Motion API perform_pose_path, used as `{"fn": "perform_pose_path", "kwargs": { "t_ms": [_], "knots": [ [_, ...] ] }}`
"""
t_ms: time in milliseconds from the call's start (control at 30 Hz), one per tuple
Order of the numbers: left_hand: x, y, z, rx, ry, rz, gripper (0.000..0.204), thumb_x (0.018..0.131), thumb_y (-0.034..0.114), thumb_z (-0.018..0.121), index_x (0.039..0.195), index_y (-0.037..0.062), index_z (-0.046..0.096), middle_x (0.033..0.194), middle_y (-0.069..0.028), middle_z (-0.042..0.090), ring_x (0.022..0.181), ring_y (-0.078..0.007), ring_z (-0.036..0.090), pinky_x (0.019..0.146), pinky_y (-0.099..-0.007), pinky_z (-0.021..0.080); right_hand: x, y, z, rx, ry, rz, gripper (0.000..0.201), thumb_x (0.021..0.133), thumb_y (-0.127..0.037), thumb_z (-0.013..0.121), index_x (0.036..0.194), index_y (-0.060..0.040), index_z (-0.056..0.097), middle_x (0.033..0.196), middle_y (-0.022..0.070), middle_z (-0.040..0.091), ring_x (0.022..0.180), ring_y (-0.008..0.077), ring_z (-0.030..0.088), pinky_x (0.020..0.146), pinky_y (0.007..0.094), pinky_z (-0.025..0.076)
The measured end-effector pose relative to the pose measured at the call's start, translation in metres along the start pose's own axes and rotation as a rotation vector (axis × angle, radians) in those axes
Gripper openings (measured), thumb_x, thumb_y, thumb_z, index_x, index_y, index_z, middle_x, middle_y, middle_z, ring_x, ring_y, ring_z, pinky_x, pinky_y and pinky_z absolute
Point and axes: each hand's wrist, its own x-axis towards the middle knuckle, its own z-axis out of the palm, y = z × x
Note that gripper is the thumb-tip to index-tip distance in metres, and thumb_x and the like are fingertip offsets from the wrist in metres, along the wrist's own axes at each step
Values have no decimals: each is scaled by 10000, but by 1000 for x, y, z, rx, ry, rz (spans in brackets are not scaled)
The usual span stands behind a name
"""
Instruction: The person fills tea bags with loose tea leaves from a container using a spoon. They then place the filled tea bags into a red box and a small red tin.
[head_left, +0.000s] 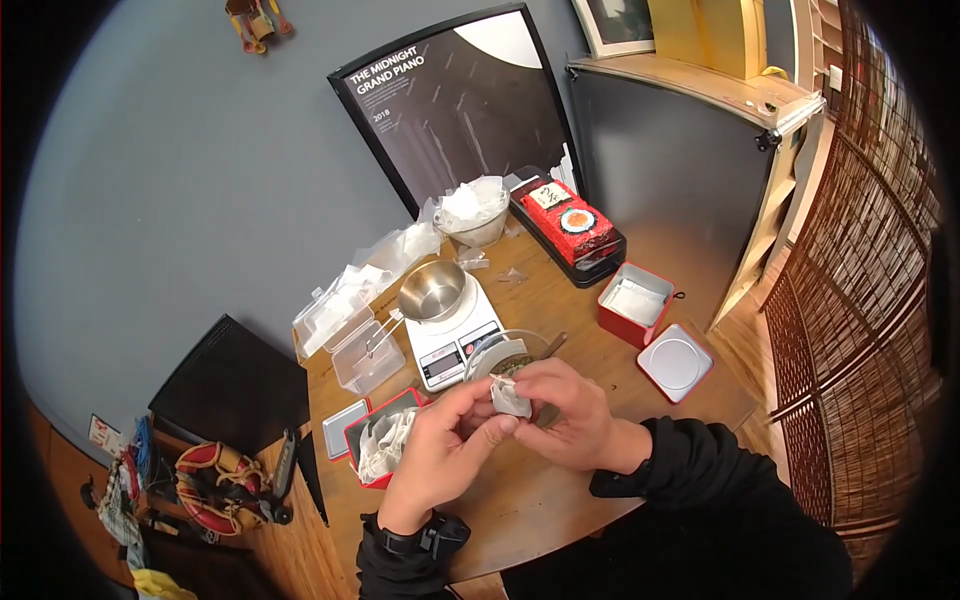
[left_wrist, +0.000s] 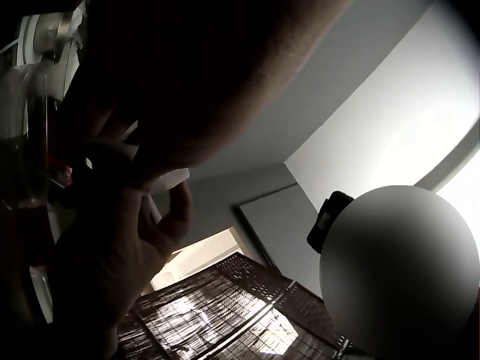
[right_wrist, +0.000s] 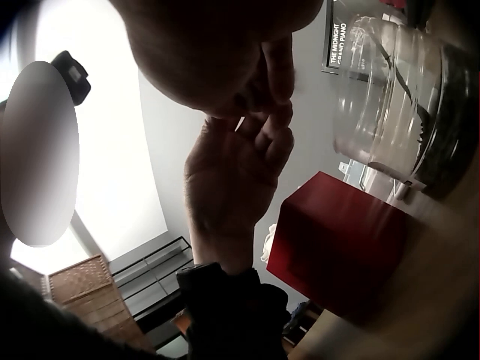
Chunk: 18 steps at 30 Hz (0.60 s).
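A small white tea bag [head_left: 511, 397] is held between both hands, over the front of the table. My left hand [head_left: 440, 450] pinches its left side with thumb and fingers. From the other side, my right hand [head_left: 575, 415] grips it, fingertips at its upper edge. Just behind the hands stands a clear glass jar [right_wrist: 405, 90] with dark dried leaves inside, partly hidden by them in the head view. Beside my left wrist, an open red tin [head_left: 376, 482] holds several white tea bags [head_left: 385, 445]. In the left wrist view the hands are dark, with a pale edge of the bag showing.
A white kitchen scale [head_left: 425, 345] bears a steel bowl [head_left: 435, 290]. Left of it stands a clear plastic box [head_left: 370, 360]. Behind are a bowl of white bags [head_left: 480, 235] and a red packet [head_left: 570, 220]. At right sit another red tin [head_left: 622, 322] and its lid [head_left: 676, 362].
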Motion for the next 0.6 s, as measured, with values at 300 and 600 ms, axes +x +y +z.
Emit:
{"fn": "perform_pose_path", "kwargs": {
  "t_ms": [300,600],
  "knots": [
    [1,-5,-2,33,56,42,332,927,12,663,1245,-34,580,1016,-89,713,897,-106,659,784,-253,523,0,0,3,-53,-37,23,480,774,3,759,1186,-77,526,1056,123,602,771,231,664,614,321,571],
    [4,-8,-5,87,98,-60,179,917,21,674,1087,-31,649,920,-57,688,786,-79,614,685,-235,495,-8,10,6,-20,-37,74,484,776,-20,774,1178,-83,514,1066,135,604,767,242,660,623,323,566]
  ]
}}
